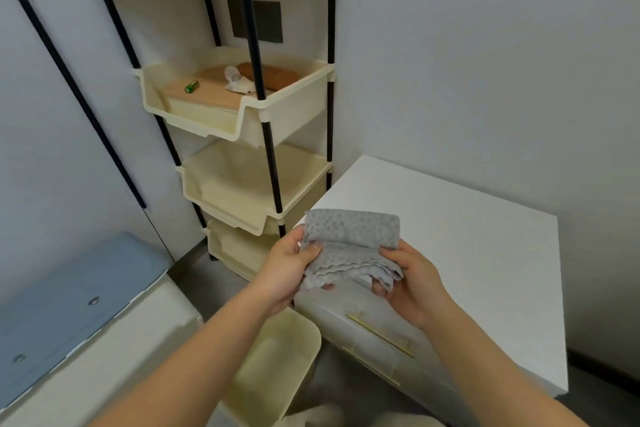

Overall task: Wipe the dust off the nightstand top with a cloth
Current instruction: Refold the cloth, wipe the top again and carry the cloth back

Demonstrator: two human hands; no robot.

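A: Where was the cloth at that moment?

B: The grey dotted cloth (349,243) was in the air above the near left corner of the white nightstand top (450,236), and as far as one could judge it did not touch it. The left hand (294,263) pinched its left edge, with the thumb on top. The right hand (412,284) gripped the right side, with the fingers curled under the loose layers.

A: What could have gone wrong from there?

B: The cloth was only half folded, and several layers hung down. If the person wiped with it like this, I think the loose edges could drag and push the dust aside instead of collecting it. A weak pinch could also let the cloth drop toward the cream waste bin (277,357), which stood just below that corner. The top had no rim, so dust swept to the left would fall down beside the cream basket rack (242,114).

A: And what was not possible to see?

B: The dust itself, because the top looked plain white. The right forearm covered part of the nightstand's front. Most fingertips were behind the cloth. The small green object (191,86) in the upper basket was too small to name.
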